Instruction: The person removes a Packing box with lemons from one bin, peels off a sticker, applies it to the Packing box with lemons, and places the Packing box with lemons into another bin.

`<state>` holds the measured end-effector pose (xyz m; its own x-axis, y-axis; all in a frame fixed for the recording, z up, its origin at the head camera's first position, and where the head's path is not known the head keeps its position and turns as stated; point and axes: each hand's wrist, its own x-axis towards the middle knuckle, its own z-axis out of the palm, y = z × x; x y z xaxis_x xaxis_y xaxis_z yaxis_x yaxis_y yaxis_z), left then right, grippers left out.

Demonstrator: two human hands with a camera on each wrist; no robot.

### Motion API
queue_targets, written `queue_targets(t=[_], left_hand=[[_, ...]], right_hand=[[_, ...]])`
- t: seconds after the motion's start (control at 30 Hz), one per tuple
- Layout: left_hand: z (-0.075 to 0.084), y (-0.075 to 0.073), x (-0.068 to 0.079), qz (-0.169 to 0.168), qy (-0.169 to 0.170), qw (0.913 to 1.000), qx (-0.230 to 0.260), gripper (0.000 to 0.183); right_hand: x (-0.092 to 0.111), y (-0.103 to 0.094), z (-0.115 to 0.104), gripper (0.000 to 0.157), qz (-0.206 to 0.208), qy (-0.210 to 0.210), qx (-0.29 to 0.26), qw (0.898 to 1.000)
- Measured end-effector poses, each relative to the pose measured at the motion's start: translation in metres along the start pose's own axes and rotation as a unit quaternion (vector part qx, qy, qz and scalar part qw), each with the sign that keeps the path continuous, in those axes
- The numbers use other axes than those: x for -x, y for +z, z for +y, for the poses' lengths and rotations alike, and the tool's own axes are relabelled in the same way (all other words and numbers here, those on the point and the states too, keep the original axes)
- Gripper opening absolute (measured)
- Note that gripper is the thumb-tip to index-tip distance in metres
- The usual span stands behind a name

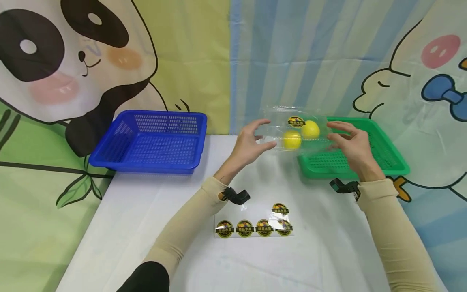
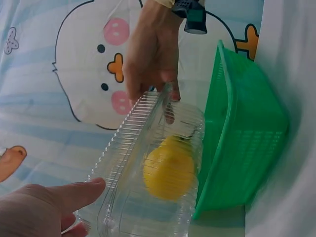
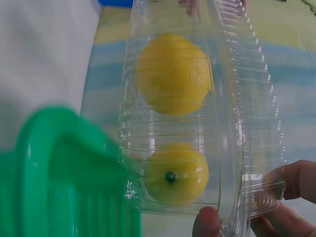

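Both hands hold a clear plastic clamshell box [image 1: 274, 123] by its two ends, up off the table and overlapping the green basket's left side. My left hand [image 1: 249, 142] grips the left end, thumb toward me. At the other end, the right hand [image 1: 354, 149] pinches the edge, its thumb and fingers also showing around the corner in the right wrist view. Two yellow lemons [image 3: 173, 74] lie inside, one with a dark green stem spot. A round black-and-gold sticker [image 1: 296, 121] is on the box. From the left wrist view, the lid looks closed over the fruit.
A green basket [image 1: 395, 160] stands at the right and a blue basket [image 1: 197, 156] at the left, both on the white-covered table [image 1: 255, 263]. In front of me lies a sticker sheet [image 1: 235, 213] with several round labels. A printed cartoon curtain [image 1: 204, 56] hangs behind.
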<state>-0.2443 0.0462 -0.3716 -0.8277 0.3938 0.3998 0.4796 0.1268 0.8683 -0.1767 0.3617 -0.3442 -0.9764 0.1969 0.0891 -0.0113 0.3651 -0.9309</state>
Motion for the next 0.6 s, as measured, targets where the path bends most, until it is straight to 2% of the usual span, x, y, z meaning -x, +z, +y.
queue_targets(t=[0.2,0.33,0.47,0.6], left_hand=[[0.006,0.057,-0.029,-0.028,0.001,0.9996,-0.008,0.063],[0.007,0.092,-0.044,-0.055,0.009,0.9978,-0.036,0.063],[0.007,0.116,-0.053,-0.077,0.012,0.9951,-0.062,0.064],[0.004,0.132,-0.061,-0.089,0.005,0.9937,-0.067,0.064]], right_hand=[[-0.008,-0.057,0.016,0.051,0.012,0.034,-0.053,0.998],[-0.009,-0.088,0.032,0.053,0.015,0.063,-0.073,0.995],[-0.012,-0.109,0.046,0.058,0.014,0.095,-0.06,0.994],[-0.018,-0.123,0.053,0.06,0.012,0.119,-0.043,0.992]])
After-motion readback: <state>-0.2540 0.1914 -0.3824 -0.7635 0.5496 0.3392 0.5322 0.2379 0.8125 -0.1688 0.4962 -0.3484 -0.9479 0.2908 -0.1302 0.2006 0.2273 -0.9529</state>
